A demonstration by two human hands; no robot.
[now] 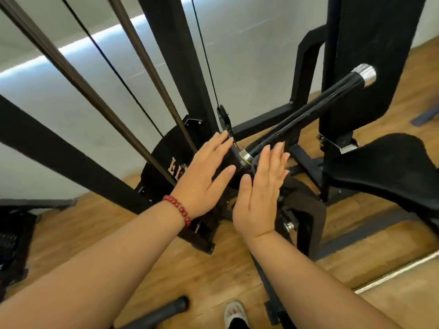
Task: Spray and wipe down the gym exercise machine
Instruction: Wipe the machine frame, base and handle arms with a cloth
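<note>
In the head view, the left hand and the right hand are being held out flat on either side of the near end of the black handle bar of the exercise machine, where a chrome collar is being framed between the fingertips. The grip of each hand is being kept fully open, fingers straight and together, and nothing is being held in either; whether the palms are touching the hub below the collar cannot be told. No spray bottle or cloth is being shown in the frame, so wiping is being judged as not yet under way at this spot. Risk is being seen mainly in the thin cables and the small pulley just beyond the left fingertips: fingers could be nipped there if the bar were swung. A red bead bracelet is being worn on the left wrist, and it could be snagged on the brackets underneath. Round about, the slanted guide rods, the seat pad and the tall back pad are being crowded close, so reach to the lower frame is being hindered. A slippered foot is being placed on the wooden floor, near a low black bar that could be tripped over.
</note>
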